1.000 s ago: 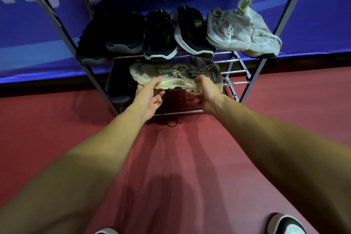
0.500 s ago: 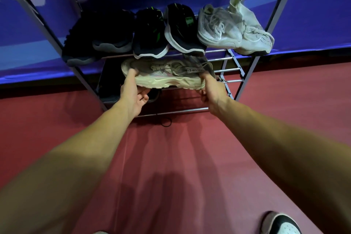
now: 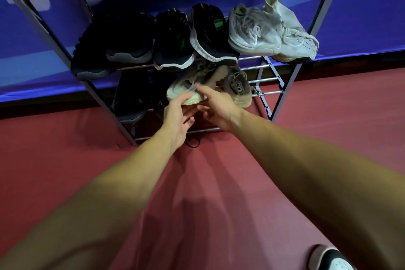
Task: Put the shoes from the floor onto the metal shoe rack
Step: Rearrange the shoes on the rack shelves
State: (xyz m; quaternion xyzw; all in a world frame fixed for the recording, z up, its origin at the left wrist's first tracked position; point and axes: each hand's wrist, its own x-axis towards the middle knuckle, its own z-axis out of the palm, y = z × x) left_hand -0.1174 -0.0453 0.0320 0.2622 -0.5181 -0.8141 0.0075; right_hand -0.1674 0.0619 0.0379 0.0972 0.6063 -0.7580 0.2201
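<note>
At the bottom edge, toward 5 o'clock, the toe of a black and white shoe shows on the red floor. From both lower corners two bare forearms reach forward and meet near the centre of the view. Slightly toward 11 o'clock from the centre, the left hand has its fingers loosely spread, and its thumb touches the pale toe of a beige sneaker. Just beside it, toward 1 o'clock, the right hand has fingers half curled with the fingertips at the same toe; I cannot tell if it really pinches the sole. This sneaker lies on the lowest shelf of the metal shoe rack, tilted, with the toe pointing to the hands. A second beige sneaker with letters on its heel stands touching it on the right side. To the left on this low shelf are dark shoes, hard to see in the shadow. On the shelf above, from 10 to 2 o'clock, sit a black pair, a black pair with green marks and a white pair. At 12 o'clock the top shelf holds more shoes, cut by the frame. Behind the rack is a blue wall.
</note>
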